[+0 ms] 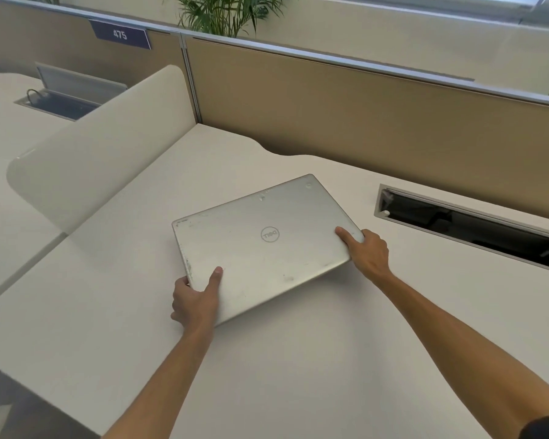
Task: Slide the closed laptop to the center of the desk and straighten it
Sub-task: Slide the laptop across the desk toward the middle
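Laptop point(263, 242) lay skewed on the bench point(298, 359); our left hand point(194, 301) gripped its 7 o'clock corner, our right hand point(366, 253) its 3 o'clock corner.

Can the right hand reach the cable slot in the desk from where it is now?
Probably yes. The right hand holds the laptop corner, and only bare desk lies between it and the cable slot. It must first release its grip.
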